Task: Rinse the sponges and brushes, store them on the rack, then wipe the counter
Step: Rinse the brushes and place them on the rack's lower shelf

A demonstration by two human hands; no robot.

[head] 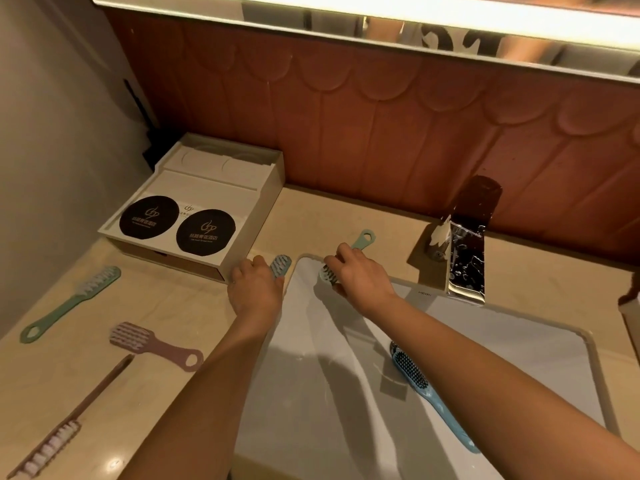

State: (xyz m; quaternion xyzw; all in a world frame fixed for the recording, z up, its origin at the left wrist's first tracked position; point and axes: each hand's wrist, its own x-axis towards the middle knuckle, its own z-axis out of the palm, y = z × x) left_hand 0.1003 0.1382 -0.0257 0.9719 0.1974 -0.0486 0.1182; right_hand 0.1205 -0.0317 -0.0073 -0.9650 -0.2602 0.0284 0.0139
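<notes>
1. Brushes lie all around you: your right hand (356, 271) closes its fingers on a mint-green brush (349, 256) at the far left corner of the sink (519, 341), bristle head over the basin, handle loop pointing back over the counter (156, 323).
2. Your left hand (254, 284) rests on the counter edge just left of the sink, fingers curled on a small blue-grey brush (280, 266) whose bristle head shows past your fingertips.
3. Inside the white basin, a blue brush with dark bristles (420, 386) lies on the slope, partly hidden by your right forearm.
4. On the counter to your left, apart from each other, lie a long green brush (69, 303), a short pink brush (156, 344) and a long thin pink brush (59, 424), all bristles up.
5. Behind your left hand stands a cream tray box (194, 206) carrying two round black coasters (178, 221); each bears a gold logo and lines of small print too small for you to read.
6. A chrome faucet (464, 261) sits behind the sink on the right; the basin rim beside it shows a small grey brand mark, too faint to make out.
</notes>
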